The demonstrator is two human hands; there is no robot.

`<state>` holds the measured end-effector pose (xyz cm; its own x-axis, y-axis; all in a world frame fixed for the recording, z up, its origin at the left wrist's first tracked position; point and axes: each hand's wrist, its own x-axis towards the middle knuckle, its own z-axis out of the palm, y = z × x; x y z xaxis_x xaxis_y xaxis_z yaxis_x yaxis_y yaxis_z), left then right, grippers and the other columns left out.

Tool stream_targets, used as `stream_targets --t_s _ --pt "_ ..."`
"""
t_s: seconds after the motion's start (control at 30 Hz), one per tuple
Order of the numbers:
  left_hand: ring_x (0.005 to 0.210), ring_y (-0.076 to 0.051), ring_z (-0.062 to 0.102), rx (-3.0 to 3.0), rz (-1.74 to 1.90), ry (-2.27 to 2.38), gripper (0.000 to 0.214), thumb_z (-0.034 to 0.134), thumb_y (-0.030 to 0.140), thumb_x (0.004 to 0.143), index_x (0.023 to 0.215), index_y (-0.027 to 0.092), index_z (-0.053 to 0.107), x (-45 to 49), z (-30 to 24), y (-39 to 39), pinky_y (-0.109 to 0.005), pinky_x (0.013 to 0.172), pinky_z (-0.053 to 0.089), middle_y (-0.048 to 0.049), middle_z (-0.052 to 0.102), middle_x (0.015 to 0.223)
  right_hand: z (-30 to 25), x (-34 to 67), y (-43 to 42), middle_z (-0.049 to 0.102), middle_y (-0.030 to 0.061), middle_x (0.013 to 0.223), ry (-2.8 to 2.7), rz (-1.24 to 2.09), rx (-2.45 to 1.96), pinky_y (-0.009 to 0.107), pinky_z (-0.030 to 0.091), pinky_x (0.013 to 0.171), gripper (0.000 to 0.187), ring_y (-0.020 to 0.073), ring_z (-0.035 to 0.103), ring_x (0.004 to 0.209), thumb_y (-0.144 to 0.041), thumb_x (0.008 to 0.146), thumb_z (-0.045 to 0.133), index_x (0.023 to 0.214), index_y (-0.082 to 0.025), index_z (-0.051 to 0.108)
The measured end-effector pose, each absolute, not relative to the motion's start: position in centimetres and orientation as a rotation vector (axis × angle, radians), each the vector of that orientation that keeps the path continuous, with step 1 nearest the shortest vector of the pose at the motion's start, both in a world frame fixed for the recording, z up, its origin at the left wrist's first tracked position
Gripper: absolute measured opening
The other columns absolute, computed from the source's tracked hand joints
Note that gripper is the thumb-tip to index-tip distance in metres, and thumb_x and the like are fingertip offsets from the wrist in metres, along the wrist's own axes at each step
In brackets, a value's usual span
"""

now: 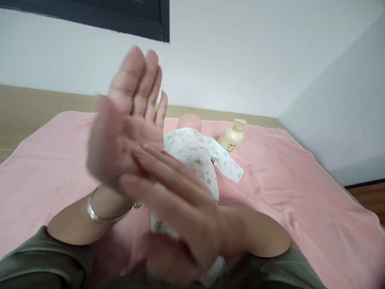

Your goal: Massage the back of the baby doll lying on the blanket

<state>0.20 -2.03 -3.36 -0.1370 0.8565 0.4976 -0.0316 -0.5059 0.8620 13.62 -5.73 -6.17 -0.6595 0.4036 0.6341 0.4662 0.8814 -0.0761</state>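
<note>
Doll [192, 148] in white printed clothes [198, 162] lies on a pink blanket [279, 180], partly blocked from view. Left hand [132, 132] has its fingers stretched out, palm showing; right hand [186, 204] is kinda blurry, straight fingers against that palm's heel. Pump bottle [232, 135] sits just beside the doll.

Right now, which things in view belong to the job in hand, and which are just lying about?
Part of the job, I'd judge:
left hand, palm open
right hand, fingers across the left
doll in white printed clothing
pink cloth sheet beneath
possibly the cream plastic pump bottle

Seemingly incidental:
silver metal bangle, worn
dark rectangular wall frame
</note>
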Motion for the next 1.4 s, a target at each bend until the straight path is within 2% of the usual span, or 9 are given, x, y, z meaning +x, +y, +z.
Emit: stream_targets --t_s 0.1,0.17,0.3,0.5,0.73,0.87,1.0,1.2,1.4 --pt "0.152 -0.016 0.043 1.340 1.777 0.874 0.045 0.030 0.031 0.104 0.143 0.025 0.051 0.3 -7.8 3.6 -0.042 0.132 0.035 0.0017 0.053 0.157 -8.5 14.3 -1.6 0.076 0.0059 0.121 -2.053 0.045 -0.739 0.033 0.062 0.104 0.040 0.0164 0.071 0.119 -0.025 0.101 0.039 0.129 -0.020 0.067" --pt "0.141 -0.022 0.056 1.288 1.676 1.114 0.032 0.049 0.026 0.096 0.124 0.021 0.065 1.1 -11.1 6.5 -0.046 0.127 0.044 -0.0042 0.066 0.142 -10.5 14.9 1.4 0.078 0.0058 0.112 -1.949 0.030 -0.876 0.038 0.064 0.098 0.037 0.0186 0.074 0.108 -0.022 0.101 0.040 0.124 -0.021 0.068" --pt "0.120 -0.020 0.069 1.175 1.795 1.203 0.028 0.048 0.013 0.085 0.102 0.019 0.069 2.4 -15.2 8.9 -0.042 0.115 0.055 -0.0065 0.076 0.118 -13.5 15.9 4.6 0.072 0.0075 0.130 -2.181 -0.048 -0.919 0.049 0.052 0.116 0.043 0.0236 0.062 0.133 -0.015 0.098 0.037 0.126 -0.020 0.070" --pt "0.116 -0.022 0.068 1.389 1.661 1.430 0.037 0.045 0.012 0.081 0.108 0.021 0.069 2.4 -16.9 8.2 -0.044 0.110 0.057 -0.0060 0.075 0.117 -15.4 15.7 6.2 0.066 0.0117 0.140 -2.269 -0.025 -1.052 0.049 0.044 0.124 0.046 0.0255 0.056 0.140 -0.016 0.097 0.037 0.129 -0.012 0.069" --pt "0.132 -0.027 0.060 1.685 1.522 1.509 0.050 0.050 0.018 0.080 0.127 0.019 0.065 1.9 -18.6 7.8 -0.048 0.121 0.048 -0.0093 0.069 0.135 -15.1 18.4 10.1 0.047 0.0091 0.160 -2.472 0.199 -1.135 0.055 0.030 0.130 0.051 0.0268 0.038 0.154 -0.035 0.106 0.030 0.145 -0.017 0.057" --pt "0.141 -0.030 0.054 1.697 1.496 1.517 0.052 0.052 0.020 0.081 0.132 0.017 0.063 1.7 -19.0 7.6 -0.052 0.128 0.039 -0.0112 0.064 0.143 -14.8 19.1 9.7 0.045 0.0229 0.158 -2.360 0.129 -1.456 0.061 0.034 0.124 0.063 0.0379 0.041 0.150 -0.043 0.105 0.032 0.151 -0.003 0.046" --pt "0.147 -0.029 0.048 1.695 1.493 1.537 0.050 0.052 0.021 0.082 0.130 0.020 0.064 1.5 -19.2 7.7 -0.053 0.131 0.033 -0.0108 0.058 0.150 -15.8 16.7 5.6 0.046 0.0311 0.154 -2.264 -0.052 -1.496 0.064 0.033 0.123 0.061 0.0423 0.042 0.148 -0.035 0.105 0.030 0.149 0.005 0.045" --pt "0.145 -0.026 0.050 1.699 1.537 1.506 0.046 0.048 0.018 0.081 0.122 0.022 0.067 1.3 -19.8 7.9 -0.052 0.131 0.034 -0.0084 0.060 0.148 -16.2 15.1 3.9 0.041 0.0185 0.162 -2.449 0.016 -1.178 0.057 0.026 0.131 0.055 0.0308 0.030 0.158 -0.023 0.101 0.032 0.150 -0.005 0.048" --pt "0.138 -0.028 0.055 1.722 1.546 1.478 0.046 0.048 0.020 0.081 0.123 0.019 0.068 1.5 -19.7 7.9 -0.050 0.129 0.037 -0.0103 0.066 0.137 -15.2 18.4 10.4 0.031 0.0198 0.167 -2.277 0.248 -1.510 0.057 0.026 0.130 0.066 0.0354 0.030 0.157 -0.041 0.102 0.039 0.158 -0.006 0.036"
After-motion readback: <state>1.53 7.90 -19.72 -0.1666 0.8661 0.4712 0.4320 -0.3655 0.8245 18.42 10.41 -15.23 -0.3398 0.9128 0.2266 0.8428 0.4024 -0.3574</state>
